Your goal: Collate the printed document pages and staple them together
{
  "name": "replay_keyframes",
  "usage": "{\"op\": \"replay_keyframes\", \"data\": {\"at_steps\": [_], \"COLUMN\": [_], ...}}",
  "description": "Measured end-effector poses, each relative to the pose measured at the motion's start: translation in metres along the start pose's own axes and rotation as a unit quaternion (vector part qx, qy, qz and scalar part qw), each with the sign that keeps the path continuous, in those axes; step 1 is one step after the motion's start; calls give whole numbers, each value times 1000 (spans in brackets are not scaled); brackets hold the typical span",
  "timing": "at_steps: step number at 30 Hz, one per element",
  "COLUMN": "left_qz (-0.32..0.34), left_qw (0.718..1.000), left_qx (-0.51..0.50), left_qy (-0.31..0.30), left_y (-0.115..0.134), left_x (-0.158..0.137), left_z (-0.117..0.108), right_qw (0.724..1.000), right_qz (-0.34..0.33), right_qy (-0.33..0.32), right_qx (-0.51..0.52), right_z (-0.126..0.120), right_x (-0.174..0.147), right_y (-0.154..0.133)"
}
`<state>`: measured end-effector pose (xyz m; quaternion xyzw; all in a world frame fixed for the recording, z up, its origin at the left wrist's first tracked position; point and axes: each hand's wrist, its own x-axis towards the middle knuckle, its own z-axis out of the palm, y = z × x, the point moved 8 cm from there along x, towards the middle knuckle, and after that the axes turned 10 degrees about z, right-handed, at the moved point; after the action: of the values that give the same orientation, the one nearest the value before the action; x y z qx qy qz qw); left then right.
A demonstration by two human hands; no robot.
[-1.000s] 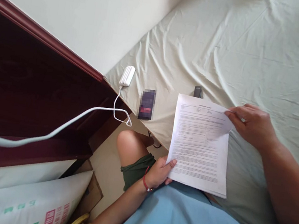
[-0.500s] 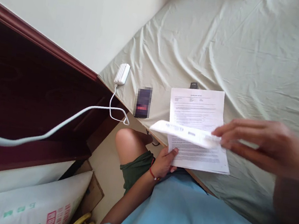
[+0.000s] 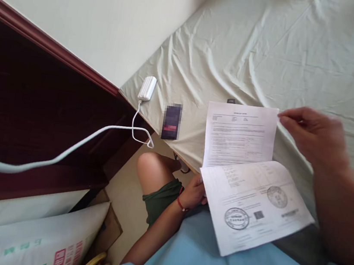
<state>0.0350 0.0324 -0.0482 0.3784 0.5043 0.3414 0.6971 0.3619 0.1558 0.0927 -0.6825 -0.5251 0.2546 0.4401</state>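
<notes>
My left hand (image 3: 195, 192) is closed on the lower left edge of the paper sheets, its fingertips partly hidden under them. At the bed's edge lies a printed sheet (image 3: 237, 134) with a heading and lines of small text. Over its lower half hangs a folded-down page (image 3: 253, 199), with two round stamps and a small dark square code, reaching over my lap. My right hand (image 3: 315, 135) pinches the printed sheet's upper right corner between thumb and finger. A small black object (image 3: 231, 101) sticks out behind the top edge.
On the pale bed sheet (image 3: 328, 74) lie a blurred-out dark phone-like object (image 3: 171, 123) and a white adapter (image 3: 147, 88). A white cable (image 3: 74, 140) runs left from the adapter. Dark wooden furniture (image 3: 39, 88) and a printed white sack (image 3: 36, 231) are at left.
The stamped page, edge-on across the sheets before, now lies turned down toward my body. My right hand has moved up to the printed sheet's upper corner. My left hand keeps its hold.
</notes>
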Motion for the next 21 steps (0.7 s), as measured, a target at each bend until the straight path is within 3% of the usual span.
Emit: {"op": "replay_keyframes", "data": {"at_steps": [2, 5, 8, 12, 18, 21], "left_qz": [5, 24, 30, 24, 17, 19], "left_qw": [999, 998, 997, 997, 1000, 1000], "left_qx": [20, 24, 19, 13, 8, 7], "left_qy": [-34, -61, -66, -66, -13, -17], "left_y": [-2, -2, -2, -3, -9, -9], "left_x": [0, 1, 1, 0, 0, 1], "left_z": [4, 7, 7, 7, 1, 3], "right_qw": [998, 994, 986, 988, 997, 997], "right_qz": [34, 108, 138, 109, 68, 50], "right_qy": [55, 17, -25, 4, -2, 16], "right_qx": [-12, 29, 86, 109, 31, 52], "right_z": [6, 17, 21, 17, 19, 18], "right_x": [11, 16, 13, 11, 10, 10], "right_y": [15, 44, 53, 48, 45, 46]}}
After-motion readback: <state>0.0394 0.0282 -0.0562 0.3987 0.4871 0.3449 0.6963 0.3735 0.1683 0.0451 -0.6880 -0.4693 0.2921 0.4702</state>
